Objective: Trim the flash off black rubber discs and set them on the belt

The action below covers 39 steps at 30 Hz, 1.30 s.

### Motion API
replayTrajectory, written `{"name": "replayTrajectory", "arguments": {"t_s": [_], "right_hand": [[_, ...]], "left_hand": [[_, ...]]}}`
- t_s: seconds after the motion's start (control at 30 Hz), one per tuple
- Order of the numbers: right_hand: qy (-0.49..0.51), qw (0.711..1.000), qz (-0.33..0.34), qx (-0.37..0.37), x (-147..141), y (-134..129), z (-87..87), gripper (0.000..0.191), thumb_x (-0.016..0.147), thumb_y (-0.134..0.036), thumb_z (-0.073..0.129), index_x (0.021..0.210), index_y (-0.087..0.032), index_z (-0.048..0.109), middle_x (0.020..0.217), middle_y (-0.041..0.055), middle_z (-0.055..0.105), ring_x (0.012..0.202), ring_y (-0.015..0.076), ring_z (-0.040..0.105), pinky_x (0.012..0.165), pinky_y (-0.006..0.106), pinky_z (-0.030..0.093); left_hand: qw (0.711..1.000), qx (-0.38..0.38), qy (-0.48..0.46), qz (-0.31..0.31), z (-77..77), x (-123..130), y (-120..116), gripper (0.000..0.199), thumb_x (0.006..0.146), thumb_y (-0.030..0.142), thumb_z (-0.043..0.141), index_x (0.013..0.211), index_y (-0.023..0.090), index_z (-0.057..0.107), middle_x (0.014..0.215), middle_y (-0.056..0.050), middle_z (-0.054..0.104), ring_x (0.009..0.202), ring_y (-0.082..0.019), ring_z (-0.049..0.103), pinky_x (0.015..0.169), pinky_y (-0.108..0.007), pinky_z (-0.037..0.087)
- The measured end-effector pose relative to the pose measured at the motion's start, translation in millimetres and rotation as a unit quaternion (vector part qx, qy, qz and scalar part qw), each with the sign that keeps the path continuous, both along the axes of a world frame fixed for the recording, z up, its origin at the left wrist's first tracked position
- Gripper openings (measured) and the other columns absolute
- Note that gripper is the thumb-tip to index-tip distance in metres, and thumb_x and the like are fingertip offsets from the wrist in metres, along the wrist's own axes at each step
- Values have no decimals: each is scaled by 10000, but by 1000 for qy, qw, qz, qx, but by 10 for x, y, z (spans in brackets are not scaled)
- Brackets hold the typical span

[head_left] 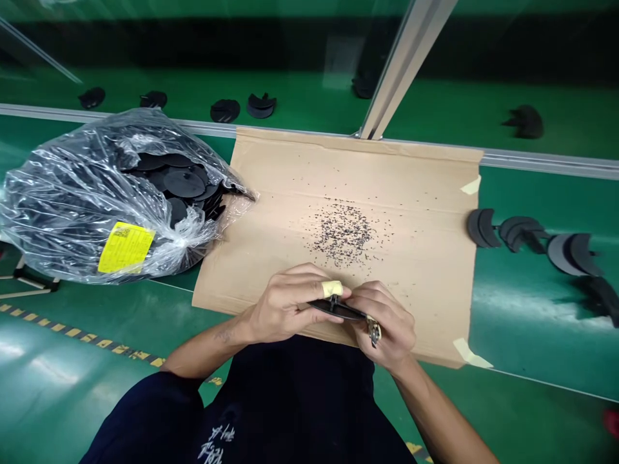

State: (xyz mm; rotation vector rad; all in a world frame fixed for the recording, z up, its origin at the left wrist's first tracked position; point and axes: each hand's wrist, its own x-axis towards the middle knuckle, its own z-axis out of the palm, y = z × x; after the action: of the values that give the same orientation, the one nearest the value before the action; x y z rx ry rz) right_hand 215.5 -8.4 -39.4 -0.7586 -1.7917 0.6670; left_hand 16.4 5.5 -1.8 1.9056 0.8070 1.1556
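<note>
A thin black plastic piece (pixel 338 310) with a small raised part on top is held in front of my body, seen nearly edge-on. My left hand (pixel 285 303) is closed on its left side, index finger and thumb pinching it; yellowish tape (pixel 331 288) wraps a fingertip. At the piece's right end, my right hand (pixel 387 319) is closed around a small metal tool (pixel 374 330), whose end sticks out below the fingers. Its exact kind is hidden by the grip. Beyond both hands, many tiny black scraps (pixel 344 232) lie scattered on a cardboard sheet (pixel 271 245).
Left, an open clear plastic bag (pixel 62 200) with a yellow label (pixel 126 247) holds black discs (pixel 184 182). Curved black parts (pixel 522 231) lie in a row on the green table (pixel 512 322) at right. A metal post (pixel 411 64) rises behind the cardboard.
</note>
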Motion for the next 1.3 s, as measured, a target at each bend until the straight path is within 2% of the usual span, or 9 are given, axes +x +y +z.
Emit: {"name": "replayTrajectory", "arguments": {"t_s": [0.37,0.57,0.7,0.8,0.87,0.97,1.03,1.17,1.3], "right_hand": [[8,1000,10,-4,3,-48,18,269,913,-138,589,1155,-229,663,862,70,727,768,217,691,643,383,561],[37,999,-2,-36,-23,-74,51,225,915,-120,600,1107,-218,666,869,77,719,728,201,679,633,369,563],[1,997,-30,-66,37,-68,95,290,888,-143,677,1163,-235,672,976,95,738,803,220,698,661,375,576],[-29,998,-33,-51,90,-48,155,350,849,-154,733,1183,-242,678,1012,96,742,823,226,705,666,370,571],[-36,999,-9,-31,110,-28,203,323,845,-126,725,1143,-243,681,943,76,743,756,207,691,642,361,548],[-39,999,20,-20,125,1,262,250,866,-87,676,1064,-239,668,848,51,722,704,189,665,625,355,521],[-51,998,37,-22,135,9,287,227,870,-75,660,1034,-231,654,838,50,713,708,186,658,632,355,516],[-77,994,79,-25,141,-10,316,189,885,-91,642,1024,-218,634,854,56,711,721,183,654,655,364,505],[-102,991,85,-15,109,-37,320,158,910,-120,637,1028,-224,633,819,35,709,682,171,642,640,356,485]], "left_hand": [[999,16,-32,18,-4,39,-20,277,860,225,770,1132,184,733,864,-61,791,811,-167,717,739,-294,609],[998,-38,-17,-45,-23,13,-34,348,936,360,672,1228,173,690,1017,-109,771,968,-198,700,858,-357,603],[999,-50,12,-9,-40,-23,-69,346,943,230,668,1287,196,650,1036,-91,771,962,-185,711,857,-335,594],[999,-27,47,7,-47,-48,-88,337,912,230,710,1245,200,664,975,-72,769,906,-182,710,838,-339,591],[998,-33,51,-19,-42,-66,-81,305,916,304,707,1200,194,684,963,-78,761,905,-188,706,833,-346,591],[990,-112,8,-89,-29,-97,-31,432,960,528,563,1162,177,713,984,-112,750,927,-209,707,840,-365,592],[973,-190,-27,-129,-33,-115,16,455,991,537,494,1116,175,740,983,-117,749,922,-205,712,831,-351,592],[939,-294,-61,-165,-93,-122,86,272,898,430,711,898,167,776,817,-73,722,753,-161,693,713,-287,579],[921,-339,-59,-184,-169,-119,94,323,846,477,756,838,155,770,763,-66,694,684,-147,658,650,-279,557]]}}
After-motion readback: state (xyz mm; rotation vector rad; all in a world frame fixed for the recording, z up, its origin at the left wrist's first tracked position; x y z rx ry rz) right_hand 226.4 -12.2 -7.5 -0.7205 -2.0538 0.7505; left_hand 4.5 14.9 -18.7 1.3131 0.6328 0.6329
